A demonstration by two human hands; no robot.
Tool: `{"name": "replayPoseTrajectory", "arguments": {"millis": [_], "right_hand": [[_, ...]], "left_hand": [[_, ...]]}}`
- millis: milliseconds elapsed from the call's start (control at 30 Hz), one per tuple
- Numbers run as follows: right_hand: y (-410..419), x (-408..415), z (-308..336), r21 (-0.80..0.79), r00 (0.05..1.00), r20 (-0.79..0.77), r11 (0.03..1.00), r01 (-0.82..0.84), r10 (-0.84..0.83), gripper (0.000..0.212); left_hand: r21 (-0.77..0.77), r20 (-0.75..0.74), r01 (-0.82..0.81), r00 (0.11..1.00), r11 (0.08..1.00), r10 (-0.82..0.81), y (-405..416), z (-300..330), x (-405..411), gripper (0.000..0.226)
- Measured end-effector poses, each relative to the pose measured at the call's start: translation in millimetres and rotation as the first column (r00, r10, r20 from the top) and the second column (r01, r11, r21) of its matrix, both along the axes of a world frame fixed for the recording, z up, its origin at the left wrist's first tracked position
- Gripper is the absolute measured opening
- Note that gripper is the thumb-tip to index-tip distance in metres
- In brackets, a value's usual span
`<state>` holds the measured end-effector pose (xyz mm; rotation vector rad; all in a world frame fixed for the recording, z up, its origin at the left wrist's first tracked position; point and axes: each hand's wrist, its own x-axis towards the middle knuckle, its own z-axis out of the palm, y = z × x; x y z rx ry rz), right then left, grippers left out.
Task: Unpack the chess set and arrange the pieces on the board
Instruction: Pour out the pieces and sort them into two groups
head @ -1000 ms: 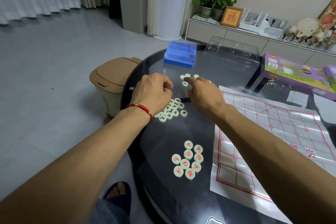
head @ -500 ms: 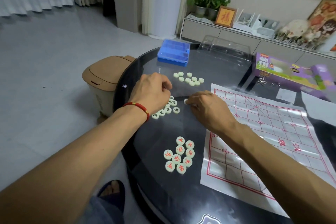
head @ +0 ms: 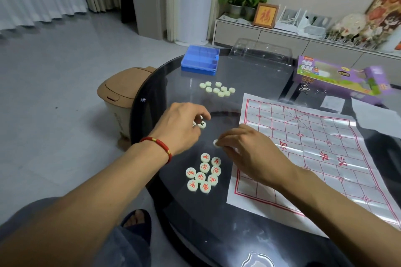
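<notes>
On a round dark glass table (head: 217,234) in a living room with pale floor tiles and curtains along the far wall, a paper chess board (head: 314,158) with red lines is lying flat at the right side. Since half a second ago, the right hand (head: 249,156) has been drawing back toward the person, away from the far pieces, and is now pinching one pale piece (head: 215,142) between thumb and curled fingers just left of the board's edge. The left hand (head: 180,128) is hovering with its fingers curled over the black-lettered pieces (head: 202,124); most of that group is now hidden under it, and I cannot tell whether it is gripping any of them. Eight red-lettered pieces (head: 204,172) are lying face up in a cluster near the person, just below the right hand. A group of face-down pieces (head: 218,89) is sitting farther out, well apart from both hands. Behind them a blue plastic case (head: 200,60) is resting at the far rim, beside a clear plastic tray (head: 262,54). A purple game box (head: 338,78) is lying beyond the board. A tan bin (head: 121,93) is standing on the floor beside the table. A red bracelet (head: 158,145) is circling the left wrist.
</notes>
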<state>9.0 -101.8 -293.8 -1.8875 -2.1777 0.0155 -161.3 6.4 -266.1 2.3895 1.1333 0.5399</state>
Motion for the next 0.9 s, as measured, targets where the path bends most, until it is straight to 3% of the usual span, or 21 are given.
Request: {"name": "replayPoseTrajectory", "arguments": {"millis": [133, 467, 700, 767, 900], "right_hand": [[-0.3, 0.1, 0.3, 0.011, 0.998, -0.063, 1.000, 0.020, -0.019, 0.025], [30.1, -14.6, -8.7, 0.079, 1.000, -0.004, 0.997, -0.004, 0.004, 0.031], [44.0, -21.8, -3.2, 0.086, 0.999, -0.050, 0.996, -0.001, 0.005, 0.032], [56.2, -13.2, 1.2, 0.103, 0.996, -0.073, 0.993, 0.055, -0.048, 0.028], [100.2, 18.1, 0.7, 0.105, 0.935, -0.031, 0.929, 0.355, -0.354, 0.028]], "left_hand": [[0.020, 0.005, -0.018, 1.000, 1.000, 0.018, -0.7, -0.3, -6.6, 0.037], [0.101, -0.067, -0.174, 0.981, 0.980, 0.181, 23.5, 3.7, -16.2, 0.038], [0.073, -0.009, -0.165, 0.986, 0.984, 0.166, 35.6, 2.2, -14.4, 0.037], [0.075, 0.024, -0.149, 0.989, 0.986, 0.147, 40.8, 2.1, -10.7, 0.036], [0.097, 0.034, -0.153, 0.988, 0.983, 0.151, 48.2, 4.6, -3.6, 0.036]]}}
